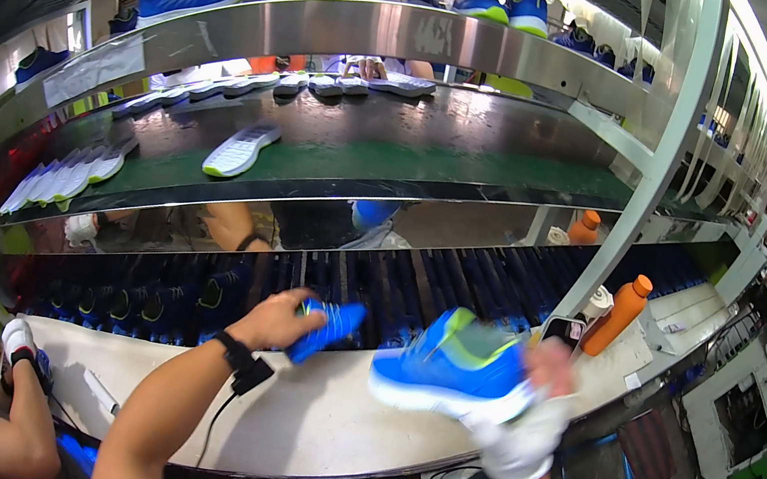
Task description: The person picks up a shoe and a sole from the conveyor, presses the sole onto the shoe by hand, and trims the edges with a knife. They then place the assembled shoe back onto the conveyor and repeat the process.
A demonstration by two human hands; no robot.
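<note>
My left hand (276,321), bare, is closed on a blue shoe (335,325) at the back edge of the white worktop (327,393). Whether that shoe has a sole I cannot tell. On the right, my right hand (533,407) wears a white glove with bare fingertips and grips a blue sneaker (449,364) by its heel end. Lime-green lining and a thick white sole show on the sneaker, which is blurred by motion and held above the worktop, toe pointing left.
Behind the worktop runs a dark roller conveyor (396,287) with dark shoes (155,303) at left. White soles (241,150) lie on the green-and-black belt above. An orange bottle (619,315) stands by a grey post (666,155) at right. Another person's gloved hand (18,341) is at far left.
</note>
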